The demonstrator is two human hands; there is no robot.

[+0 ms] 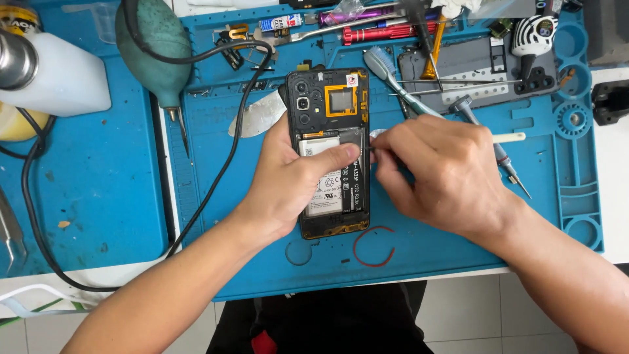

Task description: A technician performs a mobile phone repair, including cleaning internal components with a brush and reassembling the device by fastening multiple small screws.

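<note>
Table: white top, covered by two blue mats; the larger work mat reaches its near edge and carries the work.

Phone: black, back cover off, lying face down at the middle of the work mat, camera end toward the far edge. Inside show a white-labelled battery, a square orange-framed part near the cameras, and an orange strip along the bottom end.

Left hand: laid over the phone's left side, fingers together, thumb pressed flat on the battery; it pins the phone rather than gripping it.

Right hand: at the phone's right edge, fingers pinched shut on a thin metal tool whose tip points at the frame beside the battery's top.

Step in hand, as judged: fine work at the phone's right inner edge with the body held steady. The next move seems to call for a light, steady tip and firm thumb pressure, so nothing slips onto the battery.

Lesser items: green rubber blower at the far left of the mat; white bottle at the far left corner; black cable; red screwdriver along the far edge; toothbrush; red ring near the mat's near edge.
</note>
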